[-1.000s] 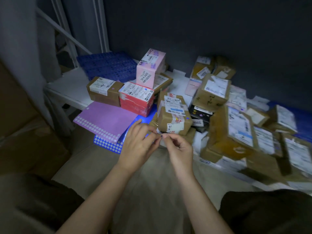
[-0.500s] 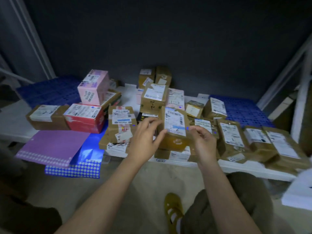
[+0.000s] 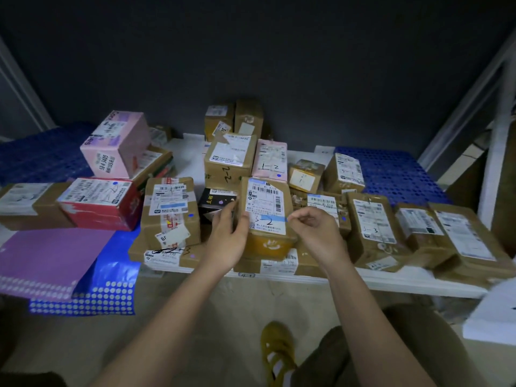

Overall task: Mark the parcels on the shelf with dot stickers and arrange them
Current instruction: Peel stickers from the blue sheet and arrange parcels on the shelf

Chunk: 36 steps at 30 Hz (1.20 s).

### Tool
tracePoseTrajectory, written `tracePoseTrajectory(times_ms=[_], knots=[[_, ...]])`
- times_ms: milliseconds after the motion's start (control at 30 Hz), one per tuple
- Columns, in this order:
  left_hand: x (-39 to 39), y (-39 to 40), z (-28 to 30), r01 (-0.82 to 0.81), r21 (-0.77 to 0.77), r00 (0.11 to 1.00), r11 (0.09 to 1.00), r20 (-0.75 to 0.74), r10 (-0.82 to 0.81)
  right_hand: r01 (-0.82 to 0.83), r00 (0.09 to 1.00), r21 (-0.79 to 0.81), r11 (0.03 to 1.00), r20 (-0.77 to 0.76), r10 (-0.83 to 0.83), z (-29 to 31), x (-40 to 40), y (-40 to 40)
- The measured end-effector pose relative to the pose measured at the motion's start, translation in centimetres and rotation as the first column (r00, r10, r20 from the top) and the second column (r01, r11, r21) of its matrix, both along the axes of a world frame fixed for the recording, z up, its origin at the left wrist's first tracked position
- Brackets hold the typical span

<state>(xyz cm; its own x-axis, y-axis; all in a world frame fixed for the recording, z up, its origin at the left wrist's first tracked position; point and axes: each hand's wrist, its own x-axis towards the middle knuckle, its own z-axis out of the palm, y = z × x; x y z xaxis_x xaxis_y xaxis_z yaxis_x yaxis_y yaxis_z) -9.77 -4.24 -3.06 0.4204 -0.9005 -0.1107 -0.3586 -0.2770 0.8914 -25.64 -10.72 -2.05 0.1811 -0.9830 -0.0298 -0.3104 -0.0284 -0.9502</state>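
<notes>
A brown parcel (image 3: 265,216) is held at the front of the shelf (image 3: 405,283).

The parcel's left edge is gripped by the left hand (image 3: 227,238), thumb on its label (marked 3-2). The right hand (image 3: 315,231) is curled at the label's right edge; whether a sticker is pinched cannot be told. The purple sticker sheet (image 3: 47,258) lies left.
</notes>
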Motion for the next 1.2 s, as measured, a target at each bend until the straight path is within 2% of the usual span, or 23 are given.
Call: tracePoseTrajectory(times_ms=[100, 233, 333, 400, 500, 567, 667, 767, 867, 933, 1067, 1133, 1200], knots=[[0.0, 0.0, -0.1, -0.002, -0.015, 1.0, 1.0, -0.008, 0.002, 0.019, 0.999, 0.045, 0.999, 0.042, -0.021, 0.2, 0.1, 0.0], [0.1, 0.0, -0.1, -0.005, -0.024, 1.0, 1.0, -0.028, 0.004, 0.023, 0.976, 0.266, 0.964, 0.203, -0.079, 0.5, 0.0, -0.6], [0.0, 0.0, -0.2, -0.008, -0.018, 0.998, 1.0, -0.066, 0.006, 0.022, 0.945, 0.331, 0.943, 0.301, -0.127, 0.3, -0.2, -0.3], [-0.1, 0.2, -0.1, 0.005, -0.022, 0.996, 1.0, -0.083, -0.007, 0.038, 0.946, 0.318, 0.947, 0.295, -0.137, -0.1, -0.2, 0.5], [-0.6, 0.5, 0.2, 0.0, -0.061, 0.992, 0.998, -0.126, -0.008, -0.006, 0.974, 0.287, 0.958, 0.218, -0.059, -0.9, -0.1, 1.5], [-1.2, 0.8, 0.3, -0.009, -0.101, 0.991, 0.995, -0.134, -0.005, -0.005, 0.982, 0.208, 0.978, 0.184, -0.035, -0.8, -0.3, 2.3], [-2.9, 0.4, 0.9, 0.025, -0.17, 0.994, 0.985, -0.098, -0.042, 0.103, 0.977, 0.028, 0.994, 0.183, -0.106, -0.7, -1.2, 2.8], [-5.6, -1.6, 1.5, 0.085, -0.192, 0.99, 0.978, -0.098, -0.106, 0.278, 0.939, -0.006, 0.96, 0.214, -0.27, -0.8, -3.0, 2.0], [-8.2, -4.0, 1.4, 0.216, -0.177, 0.965, 0.96, -0.112, -0.238, 0.42, 0.903, -0.035, 0.907, 0.121, -0.413, -0.7, -4.7, 0.1], [-9.3, -5.3, 0.7, 0.288, -0.145, 0.951, 0.946, -0.074, -0.301, 0.441, 0.897, -0.039, 0.897, 0.034, -0.44, -0.7, -5.6, -1.1], [-9.3, -6.4, 0.1, 0.424, 0.025, 0.905, 0.905, 0.03, -0.425, 0.353, 0.927, -0.086, 0.931, -0.104, -0.361, -1.2, -6.4, -2.5], [-8.5, -6.3, 0.2, 0.431, 0.016, 0.901, 0.902, 0.035, -0.432, 0.306, 0.913, -0.154, 0.94, -0.232, -0.335, -1.4, -6.4, -2.1], [-7.2, -6.1, 0.6, 0.347, -0.05, 0.937, 0.936, 0.05, -0.345, 0.275, 0.859, -0.295, 0.915, -0.351, -0.372, -1.5, -6.1, -1.4]])
